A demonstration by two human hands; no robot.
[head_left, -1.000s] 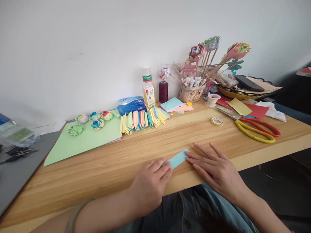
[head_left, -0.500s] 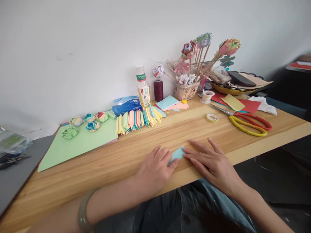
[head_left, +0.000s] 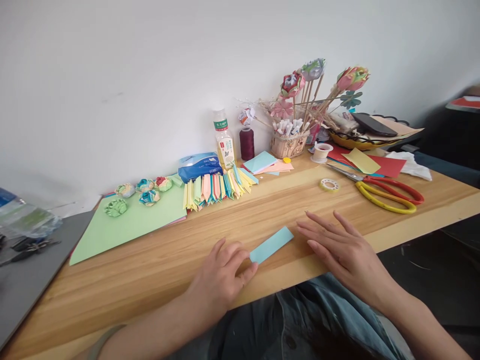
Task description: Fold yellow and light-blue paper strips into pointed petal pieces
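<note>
A light blue paper strip [head_left: 272, 245], apparently folded, lies slantwise on the wooden table in front of me. My left hand [head_left: 221, 272] has its thumb and index finger at the strip's near left end, lightly pinching the corner. My right hand [head_left: 337, 250] is just off the strip's right end, fingers stretched out and spread, holding nothing. The rest of the strip shows uncovered between the two hands.
Folded paper pieces [head_left: 217, 189] stand in a row behind my hands. Green paper [head_left: 131, 225] with several paper flowers lies left. Scissors [head_left: 390, 192] and a tape roll [head_left: 329, 185] rest right. A bottle [head_left: 225, 145] and flower basket [head_left: 288, 145] stand near the wall.
My right hand has lifted away from the strip to the right. My left hand has slid left to the strip's end, so more of the blue paper shows. The view has shifted slightly.
</note>
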